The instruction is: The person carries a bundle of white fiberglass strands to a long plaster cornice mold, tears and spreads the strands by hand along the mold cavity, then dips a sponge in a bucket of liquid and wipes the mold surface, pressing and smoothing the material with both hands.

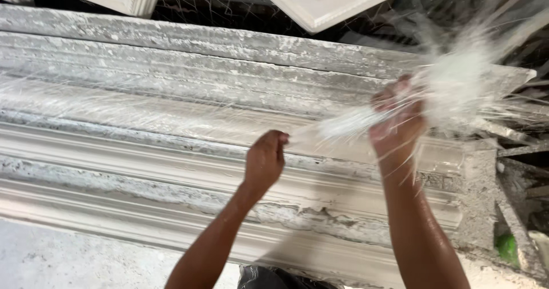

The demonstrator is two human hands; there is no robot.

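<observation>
a tuft of white glass-like fibre (452, 86) is gripped in the right hand (397, 126), whose fingers are closed round the neck of the bundle; most of the tuft flares out just beyond and to the outer side of that hand. a thin strand of the same fibre (337, 126) is drawn out between the two hands, and its near end is pinched in the closed fingertips of the left hand (265, 160). directly beneath both hands a long ridged plaster moulding form (143, 152) is laid, with loose fibres already spread thinly over its surface away from the left hand.

the strand could be snapped or pulled out unevenly if it is tugged too sharply, judging by how thin it is drawn. clumps could be dropped on the form if the right-hand grip is loosened. stray fibres are seen flying beyond the right hand, so skin on the bare, damp-looking forearms could be irritated.
</observation>
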